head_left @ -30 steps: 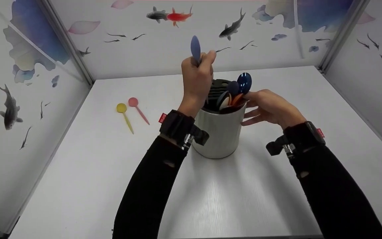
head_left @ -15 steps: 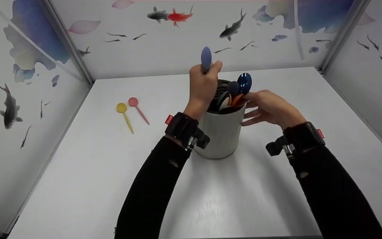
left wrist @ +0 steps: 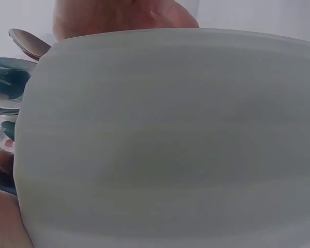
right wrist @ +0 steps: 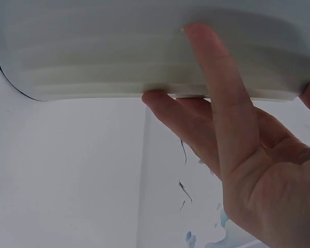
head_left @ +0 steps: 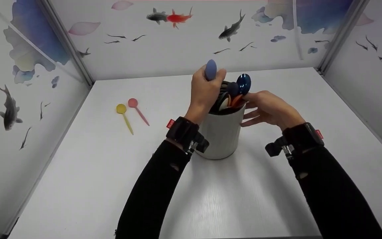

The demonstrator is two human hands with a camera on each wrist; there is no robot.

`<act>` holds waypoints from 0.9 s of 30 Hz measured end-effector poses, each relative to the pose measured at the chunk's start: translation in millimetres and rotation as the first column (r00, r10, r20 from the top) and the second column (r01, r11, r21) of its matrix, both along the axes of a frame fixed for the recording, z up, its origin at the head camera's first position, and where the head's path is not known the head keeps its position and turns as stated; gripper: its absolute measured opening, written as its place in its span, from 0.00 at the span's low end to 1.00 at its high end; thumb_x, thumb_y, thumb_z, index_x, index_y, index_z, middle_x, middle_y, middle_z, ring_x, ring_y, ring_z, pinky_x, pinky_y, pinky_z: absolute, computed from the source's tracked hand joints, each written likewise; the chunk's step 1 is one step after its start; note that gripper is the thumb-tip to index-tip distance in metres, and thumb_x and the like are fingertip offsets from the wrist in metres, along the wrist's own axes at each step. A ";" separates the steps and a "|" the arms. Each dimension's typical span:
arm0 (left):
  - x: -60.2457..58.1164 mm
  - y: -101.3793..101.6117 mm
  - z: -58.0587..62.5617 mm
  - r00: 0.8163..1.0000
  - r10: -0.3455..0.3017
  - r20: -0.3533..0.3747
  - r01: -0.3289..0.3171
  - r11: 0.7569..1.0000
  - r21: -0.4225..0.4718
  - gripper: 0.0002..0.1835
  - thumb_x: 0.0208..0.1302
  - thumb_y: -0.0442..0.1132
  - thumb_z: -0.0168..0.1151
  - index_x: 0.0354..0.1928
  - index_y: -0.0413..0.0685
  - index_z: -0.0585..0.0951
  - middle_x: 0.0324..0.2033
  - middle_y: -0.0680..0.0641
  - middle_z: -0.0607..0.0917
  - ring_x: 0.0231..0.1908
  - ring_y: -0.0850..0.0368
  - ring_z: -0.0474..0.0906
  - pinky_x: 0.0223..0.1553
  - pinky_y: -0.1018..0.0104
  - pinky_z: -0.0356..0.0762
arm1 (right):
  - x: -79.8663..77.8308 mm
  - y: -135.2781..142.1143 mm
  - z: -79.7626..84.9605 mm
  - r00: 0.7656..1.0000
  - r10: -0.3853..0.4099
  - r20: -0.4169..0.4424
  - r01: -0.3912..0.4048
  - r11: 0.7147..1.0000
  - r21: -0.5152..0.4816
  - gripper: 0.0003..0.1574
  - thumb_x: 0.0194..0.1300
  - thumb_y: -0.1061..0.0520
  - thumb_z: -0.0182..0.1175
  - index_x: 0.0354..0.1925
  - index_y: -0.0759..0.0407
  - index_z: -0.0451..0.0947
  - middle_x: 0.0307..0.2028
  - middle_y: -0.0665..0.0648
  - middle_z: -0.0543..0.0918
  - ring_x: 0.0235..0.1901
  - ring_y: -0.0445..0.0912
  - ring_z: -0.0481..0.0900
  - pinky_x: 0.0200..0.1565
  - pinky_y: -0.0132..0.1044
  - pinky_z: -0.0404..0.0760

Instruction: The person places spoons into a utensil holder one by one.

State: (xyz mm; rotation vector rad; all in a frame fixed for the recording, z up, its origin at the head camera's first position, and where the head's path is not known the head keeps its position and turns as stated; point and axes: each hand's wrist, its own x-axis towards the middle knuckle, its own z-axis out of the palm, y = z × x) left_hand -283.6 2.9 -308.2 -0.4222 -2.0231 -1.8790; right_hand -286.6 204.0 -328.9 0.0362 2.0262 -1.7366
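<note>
My left hand (head_left: 206, 89) grips a utensil with a periwinkle-blue oval end (head_left: 211, 69) sticking up above the fist. Its lower part is hidden behind the hand and the pot's rim, so its kind cannot be told. The fist is at the left of the rim of a tall off-white utensil pot (head_left: 221, 136). My right hand (head_left: 270, 108) steadies the pot's right side. In the right wrist view, its spread fingers (right wrist: 230, 103) rest on the outer wall, with the thumb by the rim. Inside the pot stand a shiny dark blue spoon (head_left: 244, 83) and several other utensils, partly hidden.
A yellow spoon (head_left: 121, 109) and a pink spoon (head_left: 133, 103) lie on the white table (head_left: 88, 179), left of the pot. White panels with painted fish surround the table at the back and both sides. In the left wrist view, the pot's wall fills most of the picture.
My left hand has come down and slightly right, lowering the blue-ended utensil towards the pot. My right hand has stayed at the pot's side.
</note>
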 end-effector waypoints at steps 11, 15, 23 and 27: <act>0.0 -0.6 -0.7 0.998 -0.058 0.028 0.059 0.998 -0.018 0.19 0.72 0.49 0.61 0.58 0.48 0.75 0.50 0.50 0.82 0.52 0.61 0.78 0.54 0.68 0.75 | 1.7 0.0 2.3 1.000 -0.006 0.000 0.006 1.000 -0.006 0.32 0.74 0.44 0.59 0.63 0.66 0.75 0.61 0.68 0.77 0.51 0.61 0.85 0.48 0.53 0.85; 0.6 -1.4 -0.1 0.998 -0.066 0.023 0.068 0.996 -0.052 0.25 0.74 0.53 0.57 0.66 0.50 0.72 0.62 0.52 0.78 0.62 0.64 0.72 0.62 0.66 0.70 | 1.5 0.1 3.3 1.000 -0.007 -0.003 0.007 1.000 0.002 0.32 0.74 0.43 0.58 0.63 0.66 0.75 0.61 0.68 0.76 0.51 0.61 0.85 0.48 0.53 0.85; -1.0 -12.5 1.0 0.994 0.002 -0.108 -0.034 0.954 -0.297 0.34 0.73 0.57 0.52 0.75 0.51 0.66 0.73 0.49 0.66 0.73 0.61 0.57 0.73 0.58 0.55 | 0.8 0.5 1.3 1.000 -0.001 0.007 0.001 1.000 0.007 0.33 0.74 0.43 0.57 0.65 0.65 0.73 0.63 0.68 0.74 0.51 0.61 0.85 0.49 0.53 0.84; -6.0 -24.5 -1.1 0.984 0.038 -0.174 -0.101 0.925 -0.367 0.33 0.73 0.56 0.51 0.74 0.48 0.66 0.73 0.47 0.66 0.73 0.57 0.58 0.73 0.61 0.54 | 0.6 0.5 0.0 1.000 -0.001 0.006 0.001 1.000 -0.009 0.32 0.74 0.44 0.58 0.63 0.66 0.74 0.62 0.68 0.75 0.51 0.62 0.85 0.49 0.53 0.84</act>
